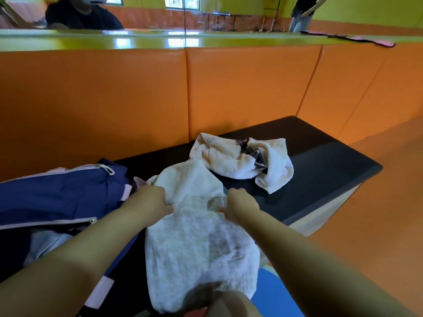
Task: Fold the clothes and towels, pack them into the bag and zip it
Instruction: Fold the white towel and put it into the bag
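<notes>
1. Your left hand (153, 200) & right hand (238, 203): both pinch the white towel (196, 243), spread on the black bench (320, 161).
2. Blue bag (57, 193): unzipped, at left.
3. Crumpled towel (231, 156): behind.

The bag (57, 195) runs off the left edge, its inside unclear.

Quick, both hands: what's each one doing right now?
Left hand: closed, pinching the white towel at its left edge.
Right hand: closed, gripping the same towel at its right edge.
</notes>
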Available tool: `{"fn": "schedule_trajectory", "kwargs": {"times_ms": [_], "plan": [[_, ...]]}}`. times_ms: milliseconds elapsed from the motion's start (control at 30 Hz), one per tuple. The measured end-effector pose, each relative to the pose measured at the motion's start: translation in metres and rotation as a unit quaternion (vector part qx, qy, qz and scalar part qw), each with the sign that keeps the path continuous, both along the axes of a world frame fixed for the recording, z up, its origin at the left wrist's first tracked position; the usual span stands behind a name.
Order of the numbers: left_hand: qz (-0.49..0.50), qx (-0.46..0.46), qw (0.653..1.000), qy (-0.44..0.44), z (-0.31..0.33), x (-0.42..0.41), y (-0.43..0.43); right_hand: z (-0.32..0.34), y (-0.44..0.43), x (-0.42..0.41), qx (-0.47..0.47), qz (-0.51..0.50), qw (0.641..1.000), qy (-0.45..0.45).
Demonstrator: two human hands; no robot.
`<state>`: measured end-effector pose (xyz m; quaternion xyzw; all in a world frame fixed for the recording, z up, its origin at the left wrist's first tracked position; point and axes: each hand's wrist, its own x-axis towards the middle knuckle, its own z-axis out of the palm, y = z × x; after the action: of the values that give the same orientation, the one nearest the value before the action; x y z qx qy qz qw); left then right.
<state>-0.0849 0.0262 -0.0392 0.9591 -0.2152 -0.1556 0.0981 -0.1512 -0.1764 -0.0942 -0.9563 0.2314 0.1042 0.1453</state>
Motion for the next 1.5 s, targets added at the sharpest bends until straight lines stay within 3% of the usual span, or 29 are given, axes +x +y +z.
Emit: {"fn": "schedule_trajectory", "kwargs": {"times_ms": [133, 267, 433, 600, 833, 933, 1100, 1200, 1333, 1400, 1500], "plan": [[0.048, -0.075, 0.996, -0.008, 0.002, -0.003, 0.000, 0.000, -0.005, 0.001, -0.001, -0.009, 0.999, 0.045], [0.072, -0.063, 0.995, 0.022, 0.004, 0.002, 0.004, 0.011, -0.010, -0.009, -0.048, 0.041, 0.990, 0.122], [0.104, -0.088, 0.990, 0.024, 0.007, 0.009, 0.015, 0.026, -0.026, -0.023, 0.075, -0.035, 0.995, -0.063], [0.115, -0.224, 0.968, -0.013, 0.032, 0.005, 0.019, 0.068, -0.035, -0.041, 0.170, -0.096, 0.955, -0.224], [0.184, -0.351, 0.917, -0.040, 0.070, 0.000, 0.037, 0.119, -0.038, -0.066, 0.230, -0.174, 0.886, -0.364], [0.204, -0.383, 0.900, -0.043, 0.083, -0.003, 0.051, 0.136, -0.041, -0.078, 0.278, -0.204, 0.854, -0.390], [0.192, -0.432, 0.879, -0.066, 0.099, -0.018, 0.060, 0.157, -0.034, -0.094, 0.305, -0.193, 0.840, -0.405], [0.200, -0.472, 0.856, -0.057, 0.105, -0.028, 0.064, 0.165, -0.026, -0.106, 0.354, -0.159, 0.841, -0.376], [0.177, -0.473, 0.861, -0.059, 0.108, -0.037, 0.073, 0.157, -0.020, -0.114, 0.432, -0.157, 0.825, -0.328], [0.165, -0.469, 0.866, -0.055, 0.108, -0.041, 0.076, 0.147, -0.016, -0.116, 0.420, -0.167, 0.840, -0.299], [0.152, -0.452, 0.877, -0.062, 0.106, -0.048, 0.077, 0.133, -0.015, -0.119, 0.233, -0.123, 0.937, -0.230]]}}
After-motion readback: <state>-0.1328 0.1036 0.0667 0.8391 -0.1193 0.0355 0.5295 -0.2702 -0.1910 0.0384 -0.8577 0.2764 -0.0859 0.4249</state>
